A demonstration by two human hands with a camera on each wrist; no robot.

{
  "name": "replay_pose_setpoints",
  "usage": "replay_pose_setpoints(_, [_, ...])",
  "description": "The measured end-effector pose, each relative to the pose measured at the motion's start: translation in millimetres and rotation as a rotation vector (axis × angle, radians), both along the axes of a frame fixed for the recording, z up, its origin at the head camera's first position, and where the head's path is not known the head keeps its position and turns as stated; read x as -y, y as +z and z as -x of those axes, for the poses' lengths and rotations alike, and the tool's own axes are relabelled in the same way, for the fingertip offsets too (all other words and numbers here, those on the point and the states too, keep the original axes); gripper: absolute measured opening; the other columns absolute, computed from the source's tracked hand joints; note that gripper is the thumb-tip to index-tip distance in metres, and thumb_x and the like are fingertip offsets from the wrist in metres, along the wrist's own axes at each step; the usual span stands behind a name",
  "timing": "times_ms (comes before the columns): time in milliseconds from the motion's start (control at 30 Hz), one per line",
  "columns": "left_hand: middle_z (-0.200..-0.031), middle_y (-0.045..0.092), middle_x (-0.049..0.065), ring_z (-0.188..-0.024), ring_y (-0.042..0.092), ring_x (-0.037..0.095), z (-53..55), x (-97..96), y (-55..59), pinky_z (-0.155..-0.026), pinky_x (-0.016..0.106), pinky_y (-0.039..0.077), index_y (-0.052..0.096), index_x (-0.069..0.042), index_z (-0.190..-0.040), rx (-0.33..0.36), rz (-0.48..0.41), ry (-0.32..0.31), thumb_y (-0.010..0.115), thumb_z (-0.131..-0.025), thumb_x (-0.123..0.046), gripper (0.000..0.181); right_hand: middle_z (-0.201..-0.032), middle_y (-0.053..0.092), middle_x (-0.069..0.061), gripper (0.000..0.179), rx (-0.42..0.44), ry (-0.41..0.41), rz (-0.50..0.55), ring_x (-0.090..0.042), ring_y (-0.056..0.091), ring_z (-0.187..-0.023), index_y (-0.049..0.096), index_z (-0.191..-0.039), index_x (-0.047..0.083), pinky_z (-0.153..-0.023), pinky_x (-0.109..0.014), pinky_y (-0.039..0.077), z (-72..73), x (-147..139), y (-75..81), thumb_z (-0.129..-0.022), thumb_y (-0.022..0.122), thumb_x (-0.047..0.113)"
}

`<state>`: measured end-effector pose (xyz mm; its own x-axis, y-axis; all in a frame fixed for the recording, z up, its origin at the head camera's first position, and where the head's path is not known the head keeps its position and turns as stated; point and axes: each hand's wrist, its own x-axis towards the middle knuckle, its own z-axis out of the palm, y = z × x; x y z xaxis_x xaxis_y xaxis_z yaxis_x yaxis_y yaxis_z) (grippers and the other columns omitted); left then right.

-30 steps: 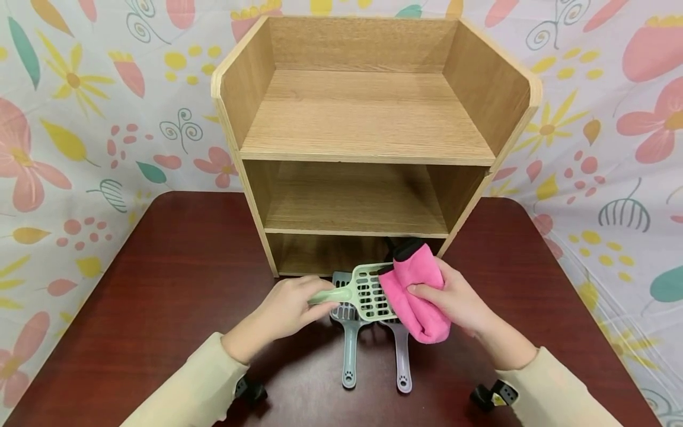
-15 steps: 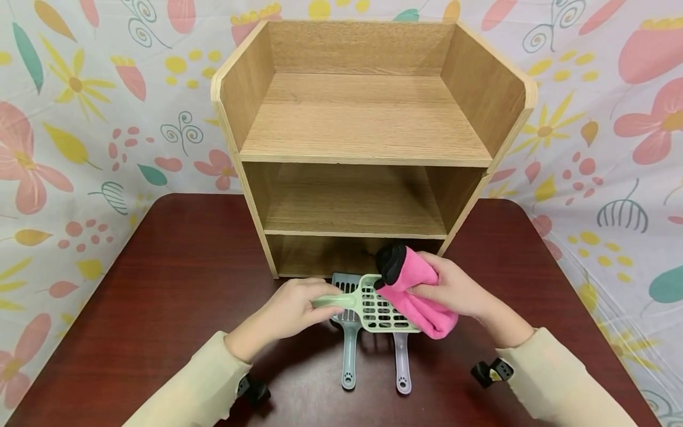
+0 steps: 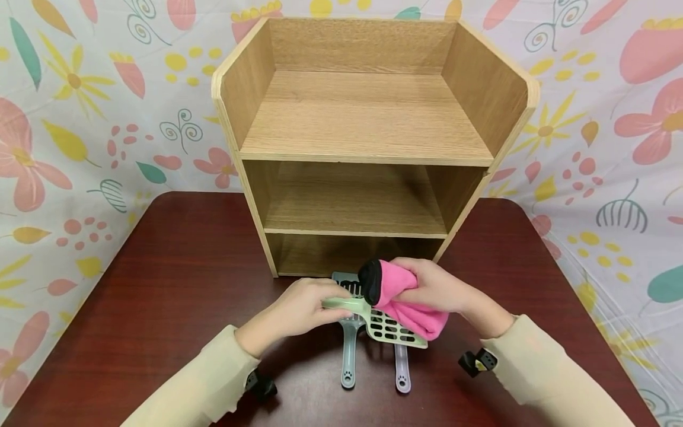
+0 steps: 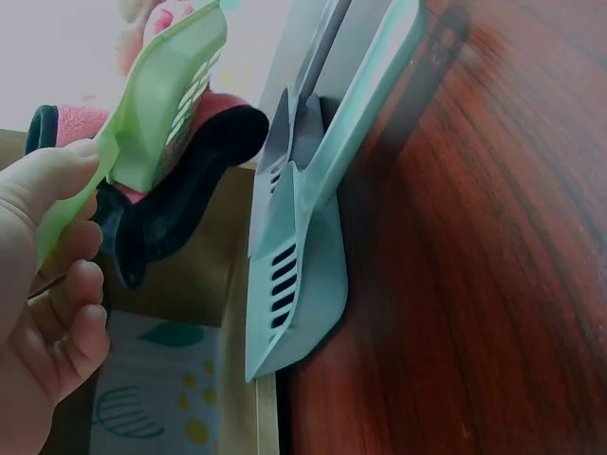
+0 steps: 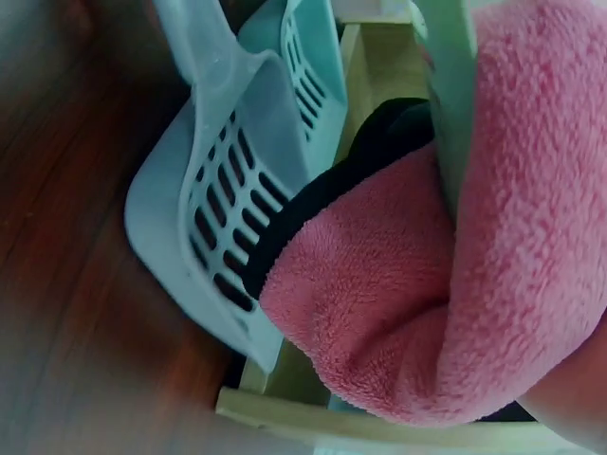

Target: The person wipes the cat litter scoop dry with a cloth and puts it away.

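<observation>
My left hand [image 3: 299, 309] pinches the handle of a pale green litter scoop [image 3: 393, 330], thumb on top in the left wrist view. A pink cleaning cloth [image 3: 413, 314] with black trim is bunched in my right hand [image 3: 434, 289] and lies against the scoop. In the right wrist view, the cloth [image 5: 379, 284] wraps both sides of the green scoop [image 5: 450, 90], covering part of its slotted pan. Beneath, a blue-grey litter scoop [image 3: 349, 356] and a lilac-grey litter scoop [image 3: 402, 369] lie side by side, handles towards me. The green scoop partly hides them.
A wooden shelf unit [image 3: 368, 118] with a high-sided top and two lower compartments stands just behind the scoops. The dark red table [image 3: 176, 267] spreads to both sides. Patterned fabric [image 3: 107, 107] hangs behind and beside the table.
My right hand and the cloth have moved left across the green scoop, towards its handle. The green scoop has tilted, its pan end coming lower and nearer. The other scoops have stayed put.
</observation>
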<state>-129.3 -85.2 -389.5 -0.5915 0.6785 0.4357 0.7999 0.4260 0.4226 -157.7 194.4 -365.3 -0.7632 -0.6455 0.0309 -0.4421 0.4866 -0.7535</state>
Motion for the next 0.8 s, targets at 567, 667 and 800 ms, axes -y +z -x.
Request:
replay_pose_setpoints(567, [-0.09, 0.069, -0.007, -0.069, 0.055, 0.001, 1.8, 14.8, -0.7, -0.066, 0.019, 0.048, 0.071, -0.016, -0.101, -0.058, -0.051, 0.037, 0.072, -0.083, -0.029, 0.023, -0.078, 0.062, 0.007, 0.032, -0.133, -0.126, -0.066, -0.007, 0.055, -0.071, 0.061, -0.103, 0.016, -0.064, -0.024, 0.049, -6.2, -15, 4.1, -0.075, 0.068, 0.002])
replay_pose_setpoints(667, [-0.09, 0.069, -0.007, -0.067, 0.053, 0.0, 2.2, 16.9, -2.5, -0.064, 0.017, 0.047, 0.07, -0.016, -0.102, -0.077, -0.072, 0.041, 0.072, -0.083, -0.028, 0.023, -0.077, 0.062, 0.003, 0.031, -0.079, -0.207, 0.008, -0.008, 0.055, -0.071, 0.061, -0.104, 0.013, -0.064, -0.024, 0.049, -9.5, -18, 0.3, -0.076, 0.07, 0.002])
replay_pose_setpoints(800, [-0.089, 0.068, -0.006, -0.064, 0.052, 0.0, 1.6, 17.9, -6.3, -0.062, 0.016, 0.046, 0.07, -0.015, -0.102, -0.106, -0.097, 0.064, 0.072, -0.083, -0.027, 0.023, -0.085, 0.065, -0.004, 0.031, 0.031, -0.346, 0.167, -0.01, 0.058, -0.075, 0.06, -0.108, 0.004, -0.067, -0.025, 0.051, -16.4, -16, -6.5, -0.079, 0.071, 0.004])
